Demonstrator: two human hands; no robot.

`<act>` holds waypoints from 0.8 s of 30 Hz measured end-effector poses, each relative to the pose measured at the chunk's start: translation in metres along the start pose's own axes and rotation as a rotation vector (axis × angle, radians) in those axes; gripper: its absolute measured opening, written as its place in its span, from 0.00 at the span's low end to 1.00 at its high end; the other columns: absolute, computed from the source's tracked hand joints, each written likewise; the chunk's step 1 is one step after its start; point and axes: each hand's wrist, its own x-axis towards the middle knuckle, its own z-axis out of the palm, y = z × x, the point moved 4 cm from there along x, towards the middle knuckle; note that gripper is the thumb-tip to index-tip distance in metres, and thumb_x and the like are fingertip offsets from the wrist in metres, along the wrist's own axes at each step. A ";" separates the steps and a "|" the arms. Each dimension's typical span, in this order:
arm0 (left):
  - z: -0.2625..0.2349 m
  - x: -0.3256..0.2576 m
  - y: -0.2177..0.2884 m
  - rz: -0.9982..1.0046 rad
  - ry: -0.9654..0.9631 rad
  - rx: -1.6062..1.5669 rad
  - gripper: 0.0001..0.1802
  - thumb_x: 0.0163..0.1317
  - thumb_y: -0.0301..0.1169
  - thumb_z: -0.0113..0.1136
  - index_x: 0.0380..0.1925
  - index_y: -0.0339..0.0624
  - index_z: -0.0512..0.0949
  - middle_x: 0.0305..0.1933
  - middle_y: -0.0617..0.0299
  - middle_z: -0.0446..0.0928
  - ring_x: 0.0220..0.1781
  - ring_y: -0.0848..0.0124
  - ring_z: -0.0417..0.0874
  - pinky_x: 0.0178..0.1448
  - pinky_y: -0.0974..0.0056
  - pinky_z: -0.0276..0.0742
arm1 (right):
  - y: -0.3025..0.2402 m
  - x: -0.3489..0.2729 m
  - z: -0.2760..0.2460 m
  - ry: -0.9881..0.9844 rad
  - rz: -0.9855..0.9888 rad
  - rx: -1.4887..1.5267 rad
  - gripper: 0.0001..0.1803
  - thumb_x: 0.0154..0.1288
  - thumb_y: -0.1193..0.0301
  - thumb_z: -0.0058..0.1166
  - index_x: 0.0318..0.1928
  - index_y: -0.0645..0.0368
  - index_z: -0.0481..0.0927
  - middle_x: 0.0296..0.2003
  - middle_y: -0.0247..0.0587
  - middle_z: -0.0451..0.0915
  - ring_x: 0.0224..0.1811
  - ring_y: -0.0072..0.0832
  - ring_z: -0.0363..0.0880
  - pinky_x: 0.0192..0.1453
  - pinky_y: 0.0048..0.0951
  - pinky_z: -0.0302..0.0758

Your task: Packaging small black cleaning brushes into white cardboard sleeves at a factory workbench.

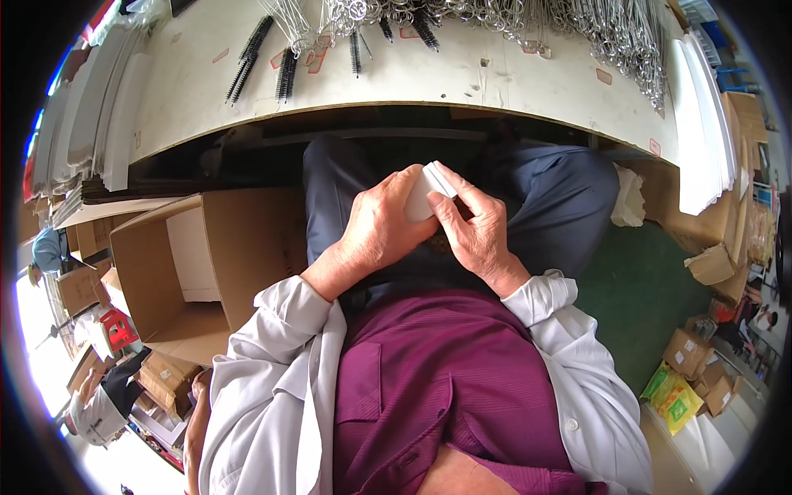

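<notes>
Above my lap, both hands hold a small white box (422, 198). My left hand (381, 216) wraps round its left side, fingers closed. My right hand (480, 229) grips the right side, thumb on the near face and a finger along the far edge. My palms hide much of the box, so I cannot tell what is inside it. On the table beyond lie black bristle brushes (285, 76) with wire handles. A large heap of looped metal wires (569, 33) lies along the table's far side.
The white table (462, 89) curves across the top. Stacks of flat white card stand at its left (91, 107) and right (705, 124) ends. An open cardboard box (210, 247) sits beside my left leg. Another person (103, 408) is at lower left; a yellow-green bag (672, 398) lies lower right.
</notes>
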 end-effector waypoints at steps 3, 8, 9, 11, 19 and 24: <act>0.002 0.000 -0.001 0.052 0.028 -0.001 0.33 0.52 0.35 0.74 0.57 0.32 0.76 0.45 0.43 0.84 0.46 0.47 0.89 0.48 0.50 0.87 | -0.009 -0.002 0.000 0.042 -0.027 0.012 0.21 0.71 0.70 0.64 0.60 0.68 0.81 0.36 0.54 0.87 0.34 0.35 0.89 0.38 0.32 0.81; -0.001 0.002 0.000 0.071 -0.004 0.012 0.32 0.51 0.33 0.75 0.56 0.32 0.76 0.45 0.43 0.84 0.45 0.46 0.89 0.48 0.51 0.87 | -0.013 -0.002 -0.001 0.037 -0.169 -0.145 0.22 0.68 0.73 0.65 0.60 0.70 0.81 0.30 0.55 0.86 0.29 0.42 0.88 0.35 0.34 0.82; -0.001 0.004 0.000 0.072 -0.015 0.015 0.32 0.51 0.33 0.75 0.56 0.33 0.76 0.44 0.44 0.84 0.45 0.46 0.89 0.47 0.51 0.87 | -0.013 -0.002 -0.001 0.038 -0.171 -0.144 0.22 0.68 0.73 0.65 0.60 0.70 0.81 0.30 0.55 0.86 0.29 0.42 0.88 0.35 0.34 0.82; -0.002 0.003 0.000 0.060 -0.022 -0.001 0.32 0.51 0.33 0.75 0.56 0.33 0.76 0.44 0.44 0.84 0.45 0.46 0.88 0.47 0.51 0.87 | -0.012 -0.005 0.003 0.016 -0.146 -0.136 0.22 0.68 0.74 0.64 0.60 0.69 0.81 0.30 0.55 0.86 0.29 0.45 0.87 0.35 0.34 0.82; -0.013 0.011 0.008 0.059 0.063 0.055 0.28 0.54 0.34 0.72 0.54 0.35 0.76 0.40 0.44 0.83 0.42 0.46 0.88 0.44 0.49 0.86 | -0.009 0.009 0.011 0.069 -0.032 0.083 0.20 0.73 0.73 0.62 0.62 0.66 0.80 0.32 0.48 0.88 0.31 0.15 0.82 0.35 0.25 0.79; -0.043 0.007 0.006 -0.063 -0.061 0.091 0.35 0.52 0.36 0.77 0.59 0.33 0.74 0.48 0.44 0.83 0.52 0.46 0.86 0.54 0.52 0.84 | -0.012 0.030 -0.004 0.076 0.138 0.212 0.21 0.76 0.73 0.58 0.65 0.66 0.78 0.32 0.35 0.85 0.29 0.13 0.78 0.33 0.20 0.78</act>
